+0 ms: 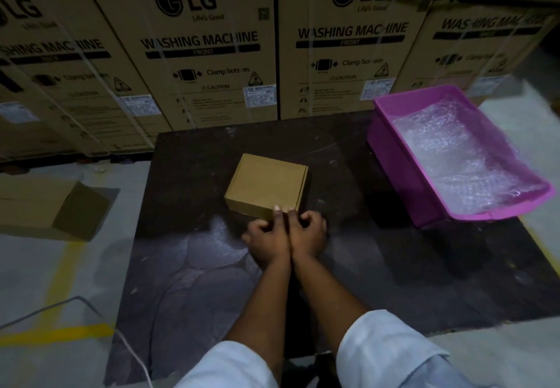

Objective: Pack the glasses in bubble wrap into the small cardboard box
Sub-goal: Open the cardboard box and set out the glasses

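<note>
Two hands (286, 233) touch one box (266, 186).

We cannot see inside the small cardboard box (266, 186); its lid is down. Our left hand (266, 234) and right hand (309, 230) cover its near corner, and whether their curled fingers grip anything there we cannot tell. The sheet of bubble wrap (200, 254) on the table (394, 281) is dim and runs under our left forearm. The pink tray (403, 157) holds bubble wrap too blurred to tell what it covers. The fine print on the washing machine cartons (212, 54) is unreadable.
</note>
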Demonstrator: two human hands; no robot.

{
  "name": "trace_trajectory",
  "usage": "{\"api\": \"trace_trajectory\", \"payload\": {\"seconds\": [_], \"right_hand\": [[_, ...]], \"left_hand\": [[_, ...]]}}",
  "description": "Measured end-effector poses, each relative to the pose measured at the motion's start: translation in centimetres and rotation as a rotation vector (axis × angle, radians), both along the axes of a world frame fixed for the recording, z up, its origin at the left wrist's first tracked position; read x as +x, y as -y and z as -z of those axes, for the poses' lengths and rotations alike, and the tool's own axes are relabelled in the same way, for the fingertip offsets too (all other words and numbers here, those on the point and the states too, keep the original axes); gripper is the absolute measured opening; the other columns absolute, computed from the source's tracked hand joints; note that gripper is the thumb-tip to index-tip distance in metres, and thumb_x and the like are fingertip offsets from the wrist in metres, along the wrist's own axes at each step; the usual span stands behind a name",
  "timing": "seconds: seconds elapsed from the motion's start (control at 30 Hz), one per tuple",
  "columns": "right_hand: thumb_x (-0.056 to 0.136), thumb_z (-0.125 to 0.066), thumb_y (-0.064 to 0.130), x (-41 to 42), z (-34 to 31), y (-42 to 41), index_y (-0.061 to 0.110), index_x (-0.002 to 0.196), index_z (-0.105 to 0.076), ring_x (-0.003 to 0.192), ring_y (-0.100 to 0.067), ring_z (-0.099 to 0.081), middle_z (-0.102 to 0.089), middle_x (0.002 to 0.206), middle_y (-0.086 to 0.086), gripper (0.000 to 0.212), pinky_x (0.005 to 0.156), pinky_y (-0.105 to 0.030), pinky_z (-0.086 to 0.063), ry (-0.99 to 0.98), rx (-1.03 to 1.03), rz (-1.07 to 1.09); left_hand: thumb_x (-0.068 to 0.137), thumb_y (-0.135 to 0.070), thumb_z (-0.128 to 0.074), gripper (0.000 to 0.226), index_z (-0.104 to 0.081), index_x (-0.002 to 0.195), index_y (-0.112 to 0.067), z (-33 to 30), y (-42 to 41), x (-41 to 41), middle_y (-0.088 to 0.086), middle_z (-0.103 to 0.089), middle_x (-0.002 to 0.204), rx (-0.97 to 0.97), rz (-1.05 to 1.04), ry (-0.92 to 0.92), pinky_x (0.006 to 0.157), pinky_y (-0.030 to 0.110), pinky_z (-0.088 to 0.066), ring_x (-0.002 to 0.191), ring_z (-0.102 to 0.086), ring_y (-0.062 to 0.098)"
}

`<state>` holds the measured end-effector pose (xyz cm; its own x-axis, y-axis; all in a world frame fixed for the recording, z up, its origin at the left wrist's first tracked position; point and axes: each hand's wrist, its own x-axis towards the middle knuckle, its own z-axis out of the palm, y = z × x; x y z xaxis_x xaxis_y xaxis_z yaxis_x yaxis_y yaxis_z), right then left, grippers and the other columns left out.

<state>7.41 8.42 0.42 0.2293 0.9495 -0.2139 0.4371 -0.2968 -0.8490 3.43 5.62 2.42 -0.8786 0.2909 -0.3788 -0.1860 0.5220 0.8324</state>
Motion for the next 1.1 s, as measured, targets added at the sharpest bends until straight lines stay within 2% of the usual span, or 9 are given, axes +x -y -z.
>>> {"api": "trace_trajectory", "payload": {"seconds": [0.13,0.3,0.4,0.5,0.6,0.73,0.83,0.93,1.1], "right_hand": [[0.078,-0.066,0.046,0.3,-0.5,-1.1,0.025,0.092,-0.059,0.103,-0.022,-0.057,-0.062,0.106,0.001,0.027,0.087,-0.03,-0.033,0.043,-0.059,-0.023],[0.083,-0.06,0.048,0.1,0.0,-1.0,0.029,0.103,-0.059,0.109,-0.021,-0.056,-0.064,0.111,0.004,0.027,0.095,-0.037,-0.033,0.042,-0.066,-0.107],[0.086,-0.057,0.043,0.2,-0.4,-1.3,0.034,0.123,-0.055,0.119,-0.02,-0.052,-0.06,0.124,0.005,0.037,0.1,-0.038,-0.029,0.014,-0.085,-0.149],[0.089,-0.053,0.04,0.3,-1.2,-1.6,0.041,0.137,-0.044,0.126,-0.022,-0.047,-0.055,0.136,0.005,0.049,0.104,-0.038,-0.028,0.026,-0.095,-0.22],[0.09,-0.052,0.037,0.5,-1.6,-1.9,0.04,0.14,-0.042,0.125,-0.025,-0.048,-0.055,0.136,-0.001,0.05,0.102,-0.035,-0.031,0.052,-0.107,-0.265],[0.093,-0.053,0.033,1.1,-1.5,-2.0,0.035,0.142,-0.042,0.126,-0.026,-0.048,-0.053,0.139,-0.002,0.05,0.103,-0.035,-0.033,0.001,-0.128,-0.275],[0.093,-0.055,0.026,1.7,-1.5,-2.2,0.028,0.142,-0.044,0.127,-0.026,-0.048,-0.051,0.141,-0.003,0.049,0.104,-0.034,-0.036,-0.08,-0.129,-0.266],[0.093,-0.056,0.02,2.2,-1.8,-2.4,0.024,0.14,-0.047,0.126,-0.024,-0.049,-0.052,0.14,-0.004,0.048,0.103,-0.033,-0.038,-0.155,-0.132,-0.266],[0.093,-0.055,0.016,2.6,-2.1,-2.6,0.022,0.14,-0.047,0.125,-0.024,-0.05,-0.054,0.138,-0.004,0.048,0.1,-0.029,-0.038,-0.181,-0.134,-0.291]], "left_hand": [[0.074,-0.044,-0.078,0.064,-0.051,0.119,-0.007,0.8,1.6,-4.8,0.017,-0.053,0.124,-0.012,-0.097,-0.185,0.094,0.039,-0.042,0.116,-0.052,0.033],[0.076,-0.043,-0.077,0.059,-0.055,0.12,-0.009,1.3,1.1,-9.3,0.013,-0.063,0.119,0.036,-0.005,0.046,0.096,0.038,-0.049,0.11,-0.06,0.029],[0.078,-0.049,-0.073,0.059,-0.055,0.123,-0.016,0.9,0.8,-9.8,0.01,-0.067,0.108,0.125,-0.012,0.225,0.076,0.037,-0.058,0.092,-0.066,0.026],[0.076,-0.056,-0.072,0.053,-0.06,0.111,-0.018,0.5,-0.3,-10.2,0.009,-0.068,0.095,0.149,-0.046,0.294,0.056,0.03,-0.052,0.078,-0.064,0.022],[0.072,-0.057,-0.075,0.05,-0.065,0.097,-0.015,0.3,-1.2,-10.2,0.009,-0.068,0.094,0.12,-0.075,0.315,0.064,0.036,-0.057,0.079,-0.064,0.024],[0.06,-0.057,-0.081,0.063,-0.061,0.104,-0.016,0.3,-1.8,-9.5,0.008,-0.066,0.104,0.107,-0.107,0.326,0.086,0.047,-0.056,0.096,-0.064,0.029],[0.059,-0.05,-0.085,0.067,-0.055,0.106,-0.013,0.1,-2.4,-9.0,0.009,-0.066,0.091,0.184,-0.122,0.422,0.07,0.037,-0.056,0.077,-0.064,0.027],[0.068,-0.031,-0.086,0.051,-0.056,0.104,-0.012,0.1,-2.2,-8.5,0.005,-0.059,0.074,0.292,-0.144,0.509,0.052,0.027,-0.043,0.057,-0.051,0.018],[0.065,-0.024,-0.088,0.047,-0.062,0.102,-0.011,0.3,-1.9,-7.6,0.006,-0.066,0.084,0.352,-0.251,0.571,0.056,0.027,-0.049,0.067,-0.06,0.021]]}}
